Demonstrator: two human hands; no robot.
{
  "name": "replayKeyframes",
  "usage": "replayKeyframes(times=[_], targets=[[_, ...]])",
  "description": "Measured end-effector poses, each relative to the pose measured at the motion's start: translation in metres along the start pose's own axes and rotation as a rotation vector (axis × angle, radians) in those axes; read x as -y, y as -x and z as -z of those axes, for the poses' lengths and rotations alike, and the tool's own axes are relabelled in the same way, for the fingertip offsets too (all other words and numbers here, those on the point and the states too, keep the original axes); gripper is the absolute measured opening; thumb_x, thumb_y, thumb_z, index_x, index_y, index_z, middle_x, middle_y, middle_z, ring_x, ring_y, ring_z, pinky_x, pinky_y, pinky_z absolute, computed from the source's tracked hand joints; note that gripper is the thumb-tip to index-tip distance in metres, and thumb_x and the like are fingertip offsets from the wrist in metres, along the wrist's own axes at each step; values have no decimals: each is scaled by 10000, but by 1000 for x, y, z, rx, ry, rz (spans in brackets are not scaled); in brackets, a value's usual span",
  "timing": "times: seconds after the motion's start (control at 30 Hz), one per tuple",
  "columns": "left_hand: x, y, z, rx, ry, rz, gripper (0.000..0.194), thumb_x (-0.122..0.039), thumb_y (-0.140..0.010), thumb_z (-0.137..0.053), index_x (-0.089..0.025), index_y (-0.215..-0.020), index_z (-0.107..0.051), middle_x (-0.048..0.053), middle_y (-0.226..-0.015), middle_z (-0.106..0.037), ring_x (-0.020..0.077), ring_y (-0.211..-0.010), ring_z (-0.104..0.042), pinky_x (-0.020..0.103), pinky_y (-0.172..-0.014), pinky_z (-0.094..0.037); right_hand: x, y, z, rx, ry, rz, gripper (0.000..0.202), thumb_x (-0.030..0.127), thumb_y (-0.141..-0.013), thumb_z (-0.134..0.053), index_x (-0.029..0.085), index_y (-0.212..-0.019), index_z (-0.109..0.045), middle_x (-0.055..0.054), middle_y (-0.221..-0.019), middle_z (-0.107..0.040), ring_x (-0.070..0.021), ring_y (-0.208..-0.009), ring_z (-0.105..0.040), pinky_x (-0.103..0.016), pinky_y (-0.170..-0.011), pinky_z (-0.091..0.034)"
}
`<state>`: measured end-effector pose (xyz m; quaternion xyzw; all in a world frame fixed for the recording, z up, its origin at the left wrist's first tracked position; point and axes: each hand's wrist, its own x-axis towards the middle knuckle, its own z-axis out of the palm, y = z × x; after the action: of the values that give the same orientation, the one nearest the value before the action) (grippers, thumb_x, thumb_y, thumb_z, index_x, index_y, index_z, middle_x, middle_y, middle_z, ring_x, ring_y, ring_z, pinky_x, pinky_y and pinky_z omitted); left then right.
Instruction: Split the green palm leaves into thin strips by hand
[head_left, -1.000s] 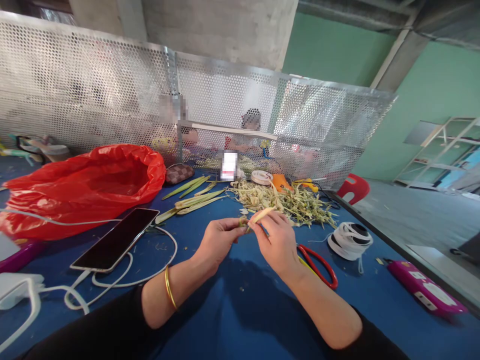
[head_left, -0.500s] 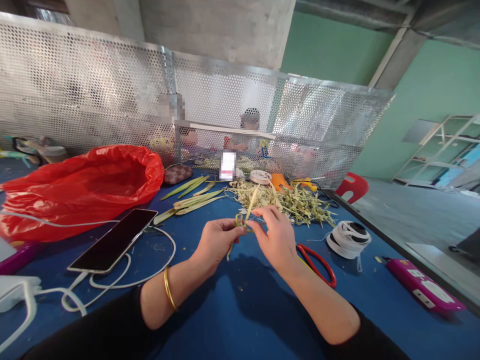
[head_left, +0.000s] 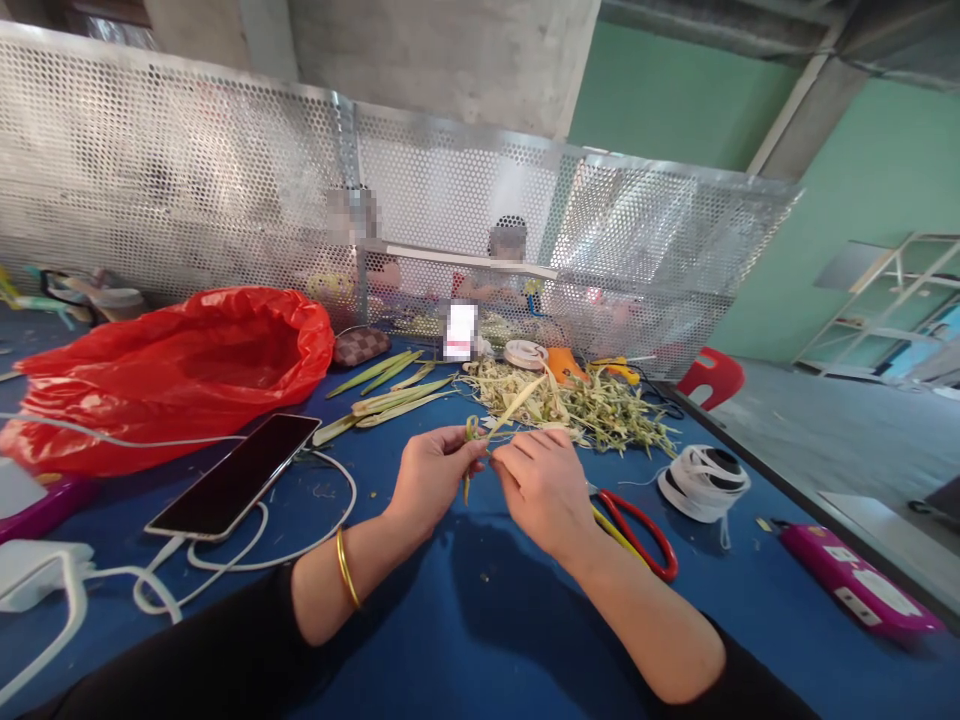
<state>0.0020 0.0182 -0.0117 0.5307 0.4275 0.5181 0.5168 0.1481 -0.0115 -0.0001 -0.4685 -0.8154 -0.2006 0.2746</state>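
My left hand [head_left: 431,475] pinches a small looped piece of green leaf [head_left: 471,430] between thumb and fingers, with a thin tail hanging below. From it a pale, flat leaf strip [head_left: 517,400] sticks up to the right. Close by on the right, my right hand [head_left: 547,485] is closed, thumb against fingers, at a narrow strand running out of the looped piece; its fingertips are partly hidden. Red-handled scissors [head_left: 641,535] lie beside my right forearm. Beyond the hands is a heap of shredded leaf scraps [head_left: 615,415].
Long leaf strips [head_left: 401,402] lie left of the heap. A red plastic bag [head_left: 150,390], a cabled phone [head_left: 236,475] and a white power bank [head_left: 45,575] are at left. A white tape roll [head_left: 701,485] and purple box [head_left: 855,575] are at right. Behind stands a perforated metal screen [head_left: 247,190].
My right hand has turned over and curled, its fingers now more closed and lower. The pale strip leans further right. The looped piece in my left hand has shifted slightly up and left.
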Motion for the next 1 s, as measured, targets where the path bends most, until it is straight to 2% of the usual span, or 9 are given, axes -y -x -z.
replayKeyframes(times=[0.1,0.27,0.33,0.43,0.5,0.6,0.7,0.87,1.0], targets=[[2,0,1,-6,-95,-51,261,-352,-676,-682,-166,-855,-719,-13,-590,-610,90,-521,-491,198,-494,-385,4,1,-2,17,-70,-21,216,182,-887,-470,180,-728,-616,-24,-667,-572,-155,-685,-504,-311,-682,-291],[-9,3,-1,-34,-41,28,266,-329,-641,-704,-142,-831,-710,-11,-576,-598,75,-496,-456,181,-426,-296,7,2,-3,68,-214,-102,189,182,-873,-504,192,-724,-619,-16,-691,-601,-157,-714,-545,-297,-682,-325],[-14,3,-1,-45,-41,33,268,-331,-636,-706,-138,-821,-710,-11,-558,-586,77,-493,-447,182,-420,-282,8,2,-2,40,-306,-155,180,185,-868,-512,200,-725,-620,-15,-710,-617,-159,-729,-565,-290,-693,-356],[-17,2,0,-61,-50,42,287,-340,-642,-698,-138,-846,-714,-7,-556,-586,78,-489,-447,180,-418,-277,6,2,-3,-120,-488,-359,101,256,-860,-528,202,-856,-613,-22,-764,-634,-152,-698,-584,-269,-671,-425],[-17,1,0,-50,-58,52,272,-329,-638,-699,-140,-833,-718,8,-604,-620,76,-500,-461,178,-423,-286,2,2,-5,-204,-614,-524,169,308,-841,-550,193,-962,-579,-19,-767,-630,-140,-626,-583,-256,-612,-459],[-14,2,0,5,-69,63,247,-307,-637,-697,-145,-822,-723,22,-638,-651,78,-507,-477,178,-428,-297,-5,0,-8,-181,-727,-647,190,318,-805,-582,185,-941,-577,-11,-719,-625,-142,-556,-578,-262,-559,-476],[-12,3,0,59,-83,55,237,-310,-648,-688,-152,-820,-727,27,-630,-654,81,-496,-475,183,-421,-299,-8,-1,-8,-146,-751,-637,141,303,-804,-577,184,-872,-607,-17,-671,-632,-157,-545,-584,-280,-558,-484],[-8,2,-1,134,-68,35,220,-336,-657,-680,-156,-774,-723,40,-671,-659,86,-511,-493,192,-441,-339,-6,0,-4,-226,-365,-318,130,248,-854,-508,193,-777,-598,-78,-879,-652,-205,-801,-603,-323,-734,-456],[-8,3,-3,205,-56,74,212,-344,-668,-675,-151,-747,-714,28,-651,-637,78,-492,-482,197,-452,-346,-7,2,-11,-162,-143,-370,154,250,-882,-435,168,-832,-554,-88,-752,-662,-211,-625,-599,-298,-554,-398]])
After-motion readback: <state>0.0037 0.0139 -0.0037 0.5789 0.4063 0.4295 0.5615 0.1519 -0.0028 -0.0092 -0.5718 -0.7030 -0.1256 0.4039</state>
